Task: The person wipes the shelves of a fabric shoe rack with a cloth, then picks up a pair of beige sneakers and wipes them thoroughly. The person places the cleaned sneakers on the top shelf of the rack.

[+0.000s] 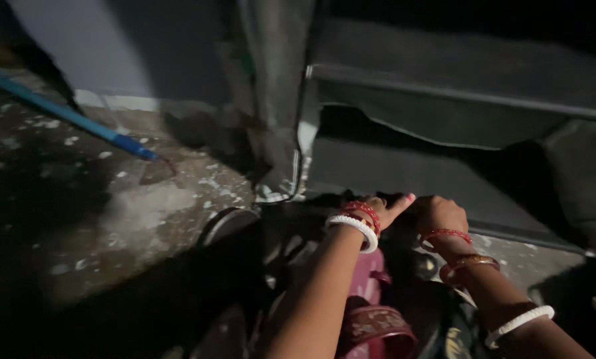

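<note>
Seen from a head-worn camera in very dim light, a person's two hands meet low in the scene, at the foot of a dark metal frame [444,100] that runs across the upper right. The left hand [384,207] reaches forward with its thumb, nail painted pink, stretched out towards the right hand [437,213], the two almost touching. The right hand is curled into a loose fist; what it grips, if anything, is lost in shadow, and whether the left hand's fingers close on something cannot be told either. Both hands rest against or just above a dark object [351,199] too poorly lit to identify. The left wrist carries a white bangle [355,229] and red bangles [365,211]; the right forearm wears a thin red bangle [446,234], a gold-and-red one [469,263] and, further up the arm, another white bangle [518,322]. Below the arms lies maroon cloth with a patterned border [377,319]. To the left, a rough, paint-spattered concrete floor [145,213] spreads out, crossed by a blue pipe [65,114] that slants down from the upper left corner. A pale strip of fabric or sheeting [278,119] hangs down the centre, its lower edge just above the left hand
</note>
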